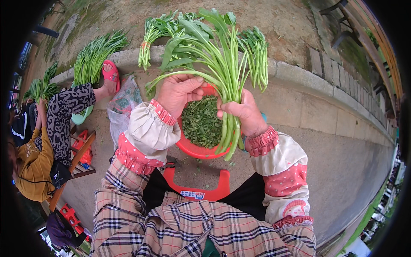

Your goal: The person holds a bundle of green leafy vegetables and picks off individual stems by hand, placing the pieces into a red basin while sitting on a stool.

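Note:
My right hand (242, 110) is closed around the lower stems of a bunch of leafy greens (221, 64), which look like water spinach. The leaves fan upward and the cut ends hang below my fist. At the bunch's left side, my left hand (184, 93) has thumb and fingertips pinched together at one outer stem (184, 72), which bends over to the left. Beneath both hands stands a red plastic basin (189, 149), holding a heap of plucked green leaves and short stem pieces (202, 123). The bunch hides part of its right side.
A bunch tied with an orange band (145, 45) and another bunch (257, 57) lie on the stone kerb (289, 70). More greens (96, 54) and a plastic bag (125, 109) are at left. A seated person (35, 160) handles greens there. A red plastic stool (199, 192) is between my legs.

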The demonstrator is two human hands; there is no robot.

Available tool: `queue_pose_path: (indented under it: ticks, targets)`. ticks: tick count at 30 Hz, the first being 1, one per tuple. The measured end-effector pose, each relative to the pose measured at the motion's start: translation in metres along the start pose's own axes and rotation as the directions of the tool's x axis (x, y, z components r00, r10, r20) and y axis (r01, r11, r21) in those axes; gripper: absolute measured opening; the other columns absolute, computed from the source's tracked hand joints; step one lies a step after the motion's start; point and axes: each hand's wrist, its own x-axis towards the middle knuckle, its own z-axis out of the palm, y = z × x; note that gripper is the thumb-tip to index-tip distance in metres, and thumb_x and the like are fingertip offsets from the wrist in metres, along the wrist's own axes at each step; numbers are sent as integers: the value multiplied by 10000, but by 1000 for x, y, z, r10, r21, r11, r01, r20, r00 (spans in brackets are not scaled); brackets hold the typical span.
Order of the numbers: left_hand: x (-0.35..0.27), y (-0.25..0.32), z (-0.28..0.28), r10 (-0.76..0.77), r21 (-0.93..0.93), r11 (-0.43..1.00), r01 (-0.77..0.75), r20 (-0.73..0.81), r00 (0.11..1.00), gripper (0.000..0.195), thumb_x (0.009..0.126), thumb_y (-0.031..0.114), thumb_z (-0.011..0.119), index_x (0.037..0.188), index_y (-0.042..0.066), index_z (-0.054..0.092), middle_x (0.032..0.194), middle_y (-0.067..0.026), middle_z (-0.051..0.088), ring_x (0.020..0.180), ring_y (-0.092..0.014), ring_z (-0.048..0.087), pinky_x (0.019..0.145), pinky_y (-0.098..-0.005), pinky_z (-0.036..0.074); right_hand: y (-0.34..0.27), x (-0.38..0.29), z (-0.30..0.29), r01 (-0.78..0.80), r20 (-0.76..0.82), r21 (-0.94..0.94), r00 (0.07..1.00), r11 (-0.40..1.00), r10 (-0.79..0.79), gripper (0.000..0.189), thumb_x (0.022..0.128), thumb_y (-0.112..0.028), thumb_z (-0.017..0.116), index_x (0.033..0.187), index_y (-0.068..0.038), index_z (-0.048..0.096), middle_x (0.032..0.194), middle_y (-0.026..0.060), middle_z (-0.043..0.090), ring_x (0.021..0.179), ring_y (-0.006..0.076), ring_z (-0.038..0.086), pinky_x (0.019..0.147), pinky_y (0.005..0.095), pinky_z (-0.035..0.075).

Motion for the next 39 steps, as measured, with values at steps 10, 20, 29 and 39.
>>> queue_pose_path:
  ticks: [10,20,29,39]
  targets:
    - [1,3,-19,3,21,1000,-4,59,998,89,877,56,585,957,31,615,780,-60,655,685,-138,643,626,-275,566,-3,-1,1,14,-42,2,999,1000,-13,344,730,-16,575,1069,25,531,808,70,585,660,140,581,622,259,487]
    - [-4,5,-15,29,-261,964,52,296,955,221,870,35,549,1085,27,599,946,-79,628,788,-149,613,721,-330,536,-5,-2,4,-10,-69,-19,998,1000,9,349,722,-20,573,1064,33,529,805,77,583,665,148,583,632,266,486]
    - [-5,9,-27,97,-170,984,-52,267,959,229,895,119,570,1096,12,597,1015,-114,615,836,-163,596,760,-356,527,-4,-1,2,7,-116,4,993,1000,-6,335,724,-8,586,1052,26,526,807,83,601,646,151,594,593,257,490]
    - [-6,29,-27,194,-32,980,-195,-39,980,182,869,100,638,1008,-16,646,829,-64,654,682,-124,630,601,-253,543,3,1,-6,-29,-179,25,983,999,33,293,732,5,596,1016,10,523,798,84,598,634,154,595,578,264,493]
